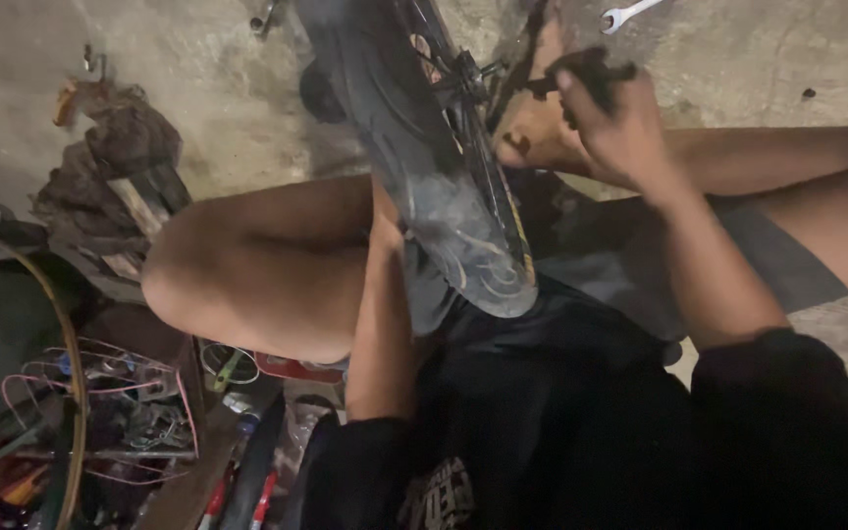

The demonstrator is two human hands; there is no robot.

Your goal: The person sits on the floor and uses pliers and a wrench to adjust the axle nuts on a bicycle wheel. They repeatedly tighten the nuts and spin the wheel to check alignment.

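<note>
A messy pile of wires [110, 412] and a thin hoop [69, 353] sit by the person's bent knee, and a shiny wrench [628, 14] lies on the floor [228, 88]. The bike wheel [424, 147] stands between the legs and hides the left hand. The right hand [612, 126] is beside the wheel's middle, fingers closed on a dark tool [581, 71].

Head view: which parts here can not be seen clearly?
- Left hand: hidden behind the tyre; only the forearm shows.
- Right hand: grips a dark tool, kind unclear, blurred and dim.
- Wheel hub: dark, details lost.
- Wrench: cut off by the top edge.
- Clutter at left: tangled, too dim to sort.
</note>
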